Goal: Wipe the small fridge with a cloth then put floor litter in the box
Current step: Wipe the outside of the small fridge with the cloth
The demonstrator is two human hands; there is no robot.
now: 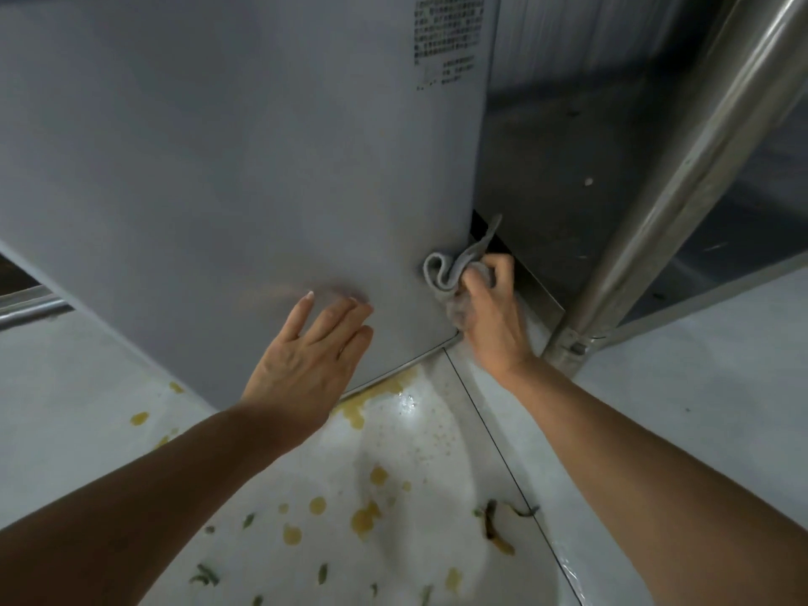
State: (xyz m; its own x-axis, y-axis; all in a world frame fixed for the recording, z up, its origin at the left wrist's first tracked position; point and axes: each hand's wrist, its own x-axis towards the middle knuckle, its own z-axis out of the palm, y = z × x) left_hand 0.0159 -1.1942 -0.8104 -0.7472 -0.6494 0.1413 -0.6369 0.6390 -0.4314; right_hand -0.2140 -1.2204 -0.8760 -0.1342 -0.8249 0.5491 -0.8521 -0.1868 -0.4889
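Fingers (485,273) of right hand (489,317) curled round grey cloth (441,277) at fridge (245,168) corner, left hand (306,360) at 9 o'clock — fingers straight, flat on panel — vegetable scraps (494,524) on floor (656,408).

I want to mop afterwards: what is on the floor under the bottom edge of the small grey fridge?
A yellow liquid spill runs along the bottom edge of the small grey fridge onto the white floor. How far it reaches underneath is hidden by the fridge.

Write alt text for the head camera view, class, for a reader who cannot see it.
A person's right hand grips a grey cloth against the lower right corner of a grey fridge, while the left hand rests flat on its side. Yellow spills and green scraps dot the white floor below, beside a metal post.
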